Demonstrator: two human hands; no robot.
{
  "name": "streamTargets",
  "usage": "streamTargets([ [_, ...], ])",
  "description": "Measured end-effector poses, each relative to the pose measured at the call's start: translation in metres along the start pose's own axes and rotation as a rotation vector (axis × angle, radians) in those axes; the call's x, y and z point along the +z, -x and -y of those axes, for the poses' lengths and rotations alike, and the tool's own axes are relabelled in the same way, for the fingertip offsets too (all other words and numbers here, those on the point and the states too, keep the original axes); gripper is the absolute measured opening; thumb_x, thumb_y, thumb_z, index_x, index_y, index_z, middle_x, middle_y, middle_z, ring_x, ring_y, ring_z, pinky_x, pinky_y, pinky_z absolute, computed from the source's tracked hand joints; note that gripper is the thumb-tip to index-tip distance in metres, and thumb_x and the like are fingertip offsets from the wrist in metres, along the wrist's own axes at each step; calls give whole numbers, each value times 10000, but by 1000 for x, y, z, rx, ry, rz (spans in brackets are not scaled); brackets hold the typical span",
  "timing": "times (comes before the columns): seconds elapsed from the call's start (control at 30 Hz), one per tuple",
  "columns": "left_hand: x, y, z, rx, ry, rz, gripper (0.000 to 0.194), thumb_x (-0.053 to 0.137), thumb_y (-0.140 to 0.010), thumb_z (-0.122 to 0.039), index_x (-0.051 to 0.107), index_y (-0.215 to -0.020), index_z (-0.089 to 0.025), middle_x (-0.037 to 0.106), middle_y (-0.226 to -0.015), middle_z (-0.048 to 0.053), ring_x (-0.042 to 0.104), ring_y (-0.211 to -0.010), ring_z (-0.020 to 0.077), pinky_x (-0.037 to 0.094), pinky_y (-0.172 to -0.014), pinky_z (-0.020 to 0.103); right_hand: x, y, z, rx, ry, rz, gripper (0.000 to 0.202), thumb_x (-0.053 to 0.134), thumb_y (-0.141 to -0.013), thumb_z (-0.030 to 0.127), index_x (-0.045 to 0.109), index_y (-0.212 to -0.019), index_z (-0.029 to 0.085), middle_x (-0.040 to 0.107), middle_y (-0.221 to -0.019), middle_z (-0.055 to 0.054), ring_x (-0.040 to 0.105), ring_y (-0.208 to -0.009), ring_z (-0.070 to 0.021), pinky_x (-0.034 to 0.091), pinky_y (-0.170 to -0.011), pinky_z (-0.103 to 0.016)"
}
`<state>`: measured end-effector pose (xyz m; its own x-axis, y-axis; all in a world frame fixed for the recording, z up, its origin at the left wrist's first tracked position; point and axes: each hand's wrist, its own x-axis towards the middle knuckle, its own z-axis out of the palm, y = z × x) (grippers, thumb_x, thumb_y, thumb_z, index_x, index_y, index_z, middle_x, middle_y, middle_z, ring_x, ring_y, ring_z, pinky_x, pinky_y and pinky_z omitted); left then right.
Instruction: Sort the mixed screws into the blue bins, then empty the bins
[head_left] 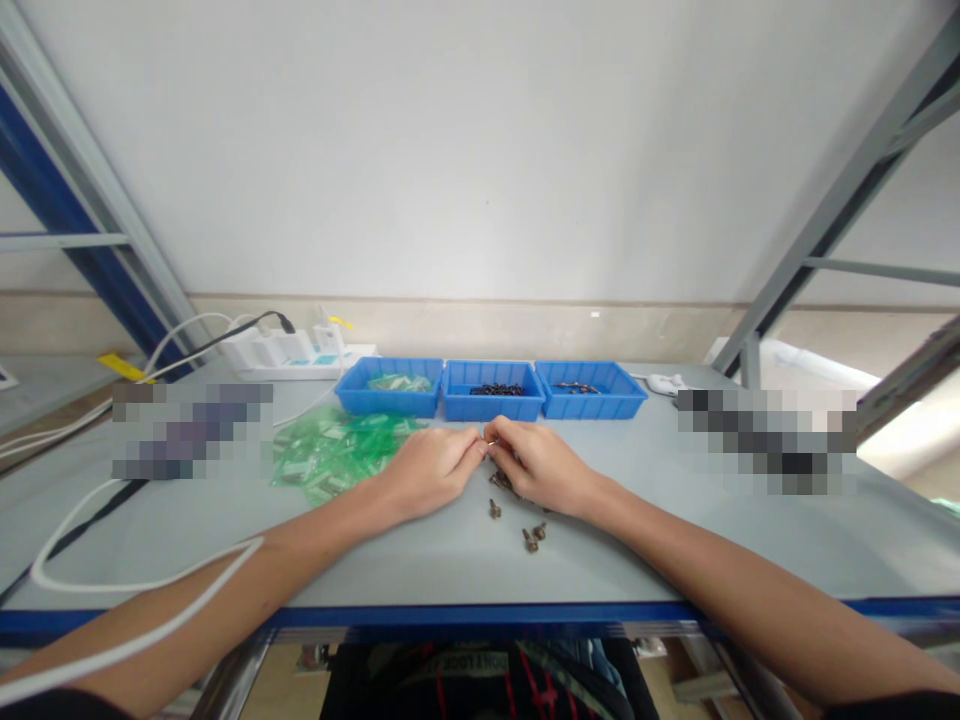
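My left hand [439, 465] and my right hand [544, 465] meet over the middle of the table, fingertips pinched together. Between them shows a bit of a small shiny metal screw [491, 443], mostly hidden by the fingers. Under and beside my right hand lies a small pile of brass-coloured screws [501, 482], partly covered by it. Nearer the front edge, a few loose screws [531, 540] rest on the tabletop. Left of my left hand is a heap of green plastic bags [330, 455] with pale pieces inside.
Behind my hands stand three blue trays: the left tray [386, 403] holds clear bags, the middle tray [491, 408] dark small parts, the right tray [596, 405] a few brass-coloured pieces. A white power strip [300, 360] sits back left. A white cable [150, 585] crosses my left forearm.
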<state>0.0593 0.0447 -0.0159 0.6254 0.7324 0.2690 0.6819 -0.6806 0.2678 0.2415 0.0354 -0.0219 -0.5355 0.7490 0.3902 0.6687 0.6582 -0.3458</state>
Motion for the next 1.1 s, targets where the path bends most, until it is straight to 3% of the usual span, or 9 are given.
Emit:
streamTargets([
  [0.13,-1,0,-1,-6,6,-25,299,326,-956,-360,527,-810,-194,646,-765,22,608,-706,174,381,-604,261,0,0,0,30,38,-2,114,385,-915,188,484,-858,189,622,-785,-41,546,-673,-153,334,-613,-245],
  [0.33,0,0,0,-15,71,-51,151,446,-894,-285,524,-988,-197,633,-755,-6,603,-694,160,413,-627,250,1,-1,0,45,113,-3,228,347,-945,232,473,-760,188,572,-695,-23,494,-609,-136,297,-592,-251],
  [0.53,1,0,1,-6,6,-61,208,378,-929,-304,537,-859,-191,643,-768,21,608,-713,176,404,-632,270,0,-1,2,67,75,-11,224,368,-942,243,489,-763,185,572,-687,-18,501,-610,-133,300,-586,-250],
  [0.63,-1,0,0,-14,-7,-58,248,346,-944,-299,537,-828,-192,654,-800,31,613,-747,179,403,-658,272,-1,0,2,65,-17,-50,116,400,-922,218,507,-948,181,596,-725,-10,518,-604,-130,323,-574,-239],
  [0.7,-2,-1,0,-23,-7,-56,260,333,-947,-290,533,-815,-192,653,-795,33,612,-747,178,400,-660,271,-1,0,1,33,-64,-72,147,430,-902,197,488,-1035,183,600,-732,-2,521,-598,-128,341,-572,-232],
  [0.87,-2,0,0,-3,21,-46,303,314,-952,-283,498,-729,-190,631,-729,26,592,-687,164,387,-623,261,1,0,0,-43,-71,-107,102,444,-864,132,522,-896,189,610,-771,-19,538,-655,-133,381,-619,-236],
  [1.1,-2,0,0,7,19,-49,283,338,-951,-324,516,-775,-192,625,-737,17,590,-688,160,379,-610,254,1,-1,-1,-16,-57,-92,112,410,-900,166,519,-888,185,634,-831,-41,569,-730,-153,394,-660,-253],
])
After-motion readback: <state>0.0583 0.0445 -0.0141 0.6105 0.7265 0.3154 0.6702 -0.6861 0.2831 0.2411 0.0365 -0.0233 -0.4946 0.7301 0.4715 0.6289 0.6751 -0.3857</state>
